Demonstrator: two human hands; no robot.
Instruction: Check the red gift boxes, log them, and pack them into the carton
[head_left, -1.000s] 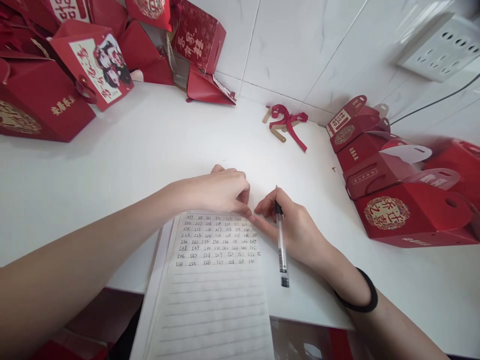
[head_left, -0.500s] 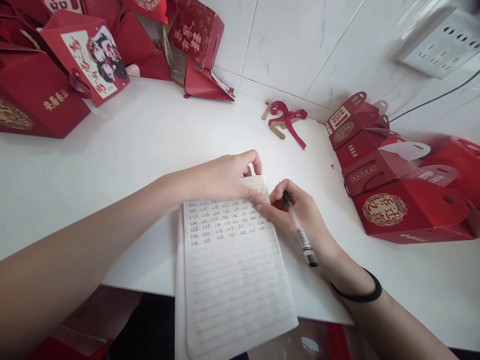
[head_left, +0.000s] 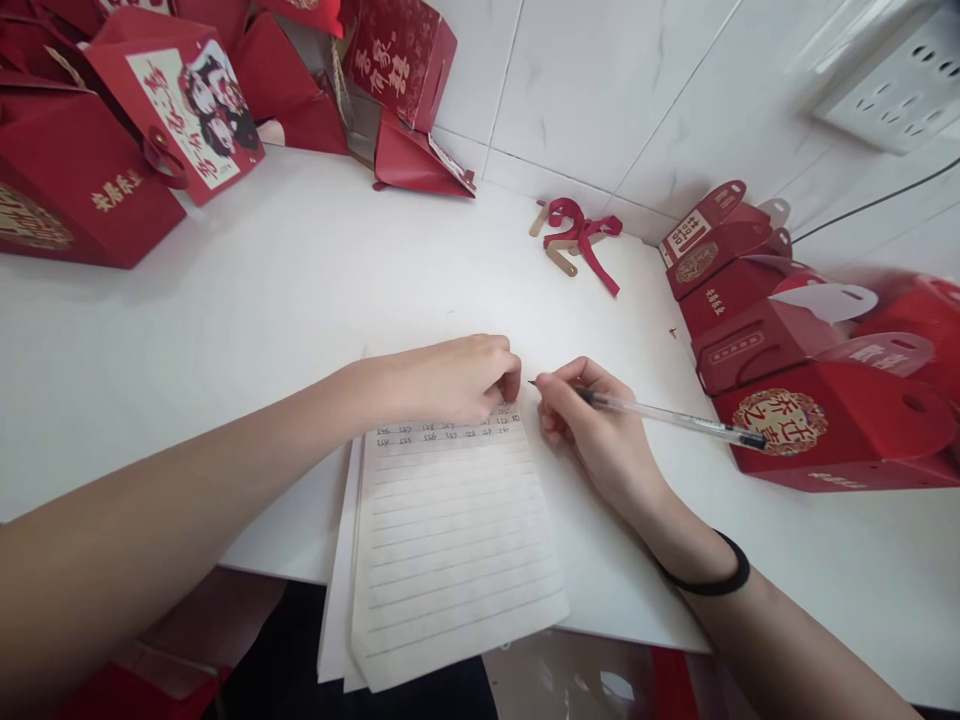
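A lined notepad (head_left: 457,550) lies over the table's front edge, with rows of handwritten numbers near its top and other paper sheets (head_left: 337,600) beneath it. Across the upper part of the pad rests my left hand (head_left: 469,380), its fingers curled closed at the top right corner; the hand covers most of the writing. To the right of the pad, my right hand (head_left: 589,410) grips a clear gel pen (head_left: 660,410) with a black end. The pen tip points left, just off the pad and close to the fingers of my left hand.
Red gift boxes (head_left: 90,170) crowd the back left, and a row of similar boxes (head_left: 795,420) stands on the right. A red ribbon (head_left: 577,232) with tan tags lies near the tiled wall (head_left: 577,90). A power socket panel (head_left: 892,90) is at upper right.
The pen has swung from pointing back toward me to a writing hold with its tip to the left. My left fingers have curled in, and the pad has shifted slightly left and away from me.
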